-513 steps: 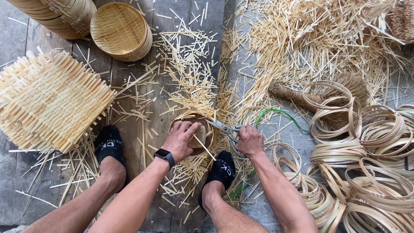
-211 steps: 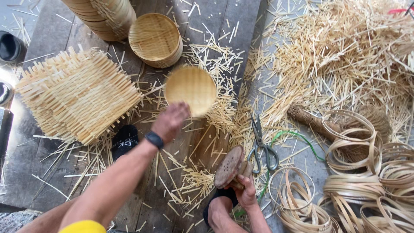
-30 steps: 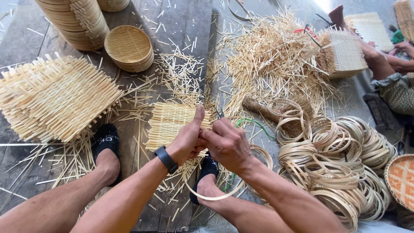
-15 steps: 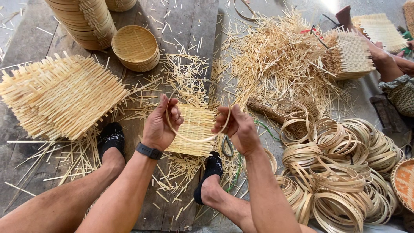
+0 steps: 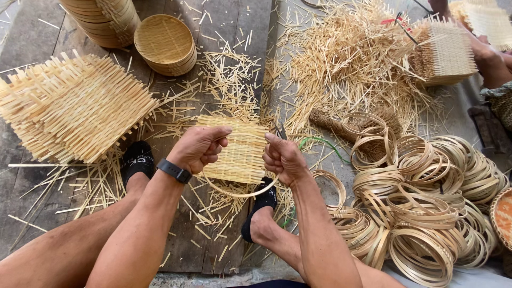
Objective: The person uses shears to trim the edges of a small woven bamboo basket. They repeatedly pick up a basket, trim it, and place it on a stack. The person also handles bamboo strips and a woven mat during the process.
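While both hands grip it, the square pale woven bamboo mat [image 5: 241, 154] sits pressed into a thin round bamboo hoop [image 5: 240, 193] above the plank floor between the feet. The left hand [image 5: 198, 148] pinches the mat's left edge and the right hand [image 5: 282, 158] clamps the right edge with the hoop. Uneven pressure could likely spring the hoop loose or crack a strip; loose splinters [image 5: 224, 80] might jab fingers.
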